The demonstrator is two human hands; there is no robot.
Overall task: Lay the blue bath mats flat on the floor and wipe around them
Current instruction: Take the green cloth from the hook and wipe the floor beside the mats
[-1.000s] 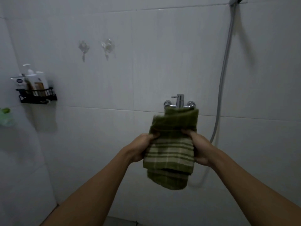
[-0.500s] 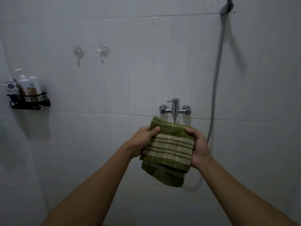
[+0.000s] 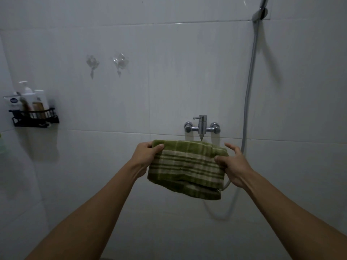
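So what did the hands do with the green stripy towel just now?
Both hands spread the folded green-and-cream striped towel out sideways, so it went from tall and narrow to wide, and lowered it clear of the chrome wall tap. The left hand kept its grip; the right hand now pinches with loosened fingers. The black wire shelf stayed put.

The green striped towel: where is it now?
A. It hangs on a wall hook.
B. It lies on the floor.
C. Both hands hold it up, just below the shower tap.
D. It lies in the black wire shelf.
C: the left hand and the right hand grip the two sides of the green striped towel, which is held up in front of the wall just under the shower tap.
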